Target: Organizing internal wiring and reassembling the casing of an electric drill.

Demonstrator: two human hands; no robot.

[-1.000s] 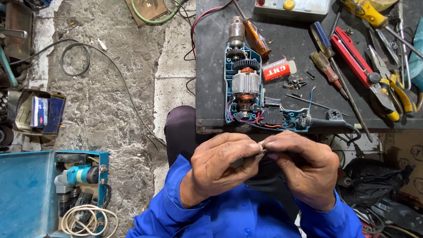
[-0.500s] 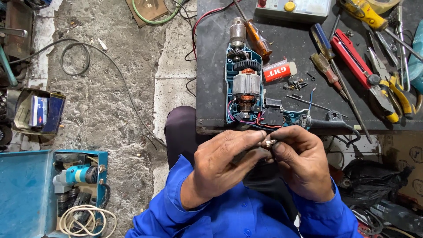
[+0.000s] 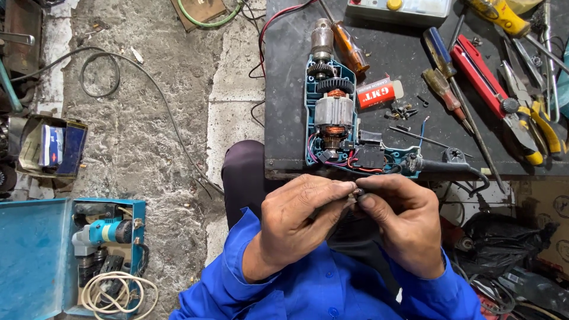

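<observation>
My left hand (image 3: 299, 222) and my right hand (image 3: 403, 222) meet in front of my chest, fingertips pinched together on one small dark part (image 3: 358, 192) that is mostly hidden by the fingers. Just beyond them, on the black workbench (image 3: 284, 89), lies an opened electric drill (image 3: 335, 112) in a teal half-shell, with its chuck pointing away, motor and gear exposed, and red and black wires near the switch. Its black cord (image 3: 468, 169) runs off to the right.
Screwdrivers (image 3: 349, 47), red-handled pliers (image 3: 483, 83), yellow-handled tools (image 3: 542, 127), a red and white tube (image 3: 376, 95) and loose screws (image 3: 400, 111) lie on the bench. On the concrete floor at left stand an open blue case (image 3: 35, 255) with another power tool, and a small box (image 3: 50, 145).
Both hands have stayed together at the same spot; the fingers have shifted slightly around the small part. The drill and tools have not moved.
</observation>
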